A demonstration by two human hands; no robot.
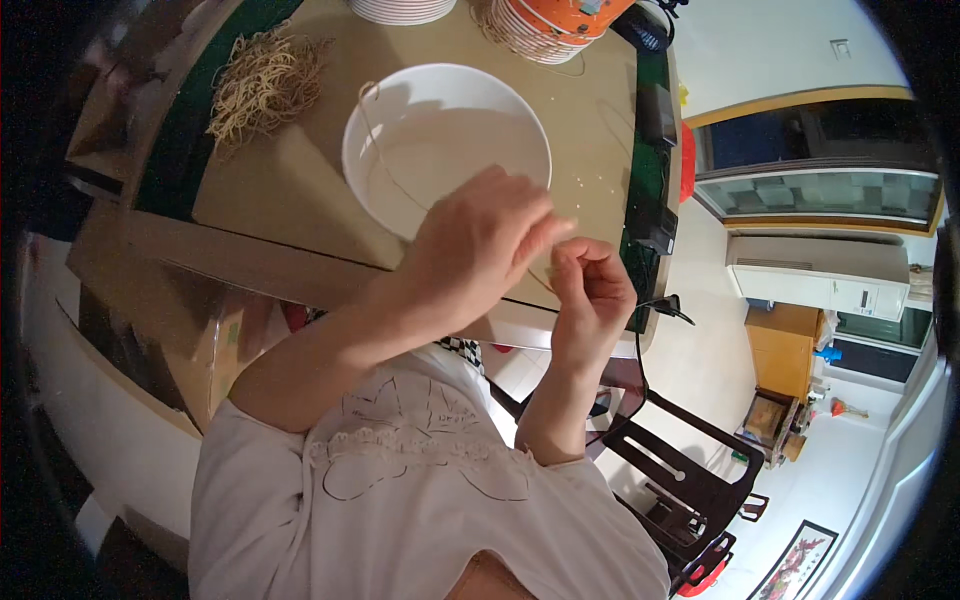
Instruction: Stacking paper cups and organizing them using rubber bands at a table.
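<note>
My left hand (485, 235) is closed over the near right rim of a large white bowl (361, 165), its fingers slightly blurred. A thin tan cord (378, 150) loops at the bowl's far left, crosses its inside and runs into this hand. Just to the right, my right hand (598, 295) is curled in a pinch, fingertips close to the left thumb. A short piece of the cord shows below, between the two hands; the exact grip at the fingertips is hidden. A tangled pile of similar tan cords (265, 85) lies left of the bowl.
Orange-and-white stacked tubs (560, 25) with cord around them stand at the table's far side, beside a stack of white bowls (400, 8). Small white specks dot the tan tabletop (590, 130). Black boxes (655, 220) line its right edge. A dark chair (680, 470) stands at lower right.
</note>
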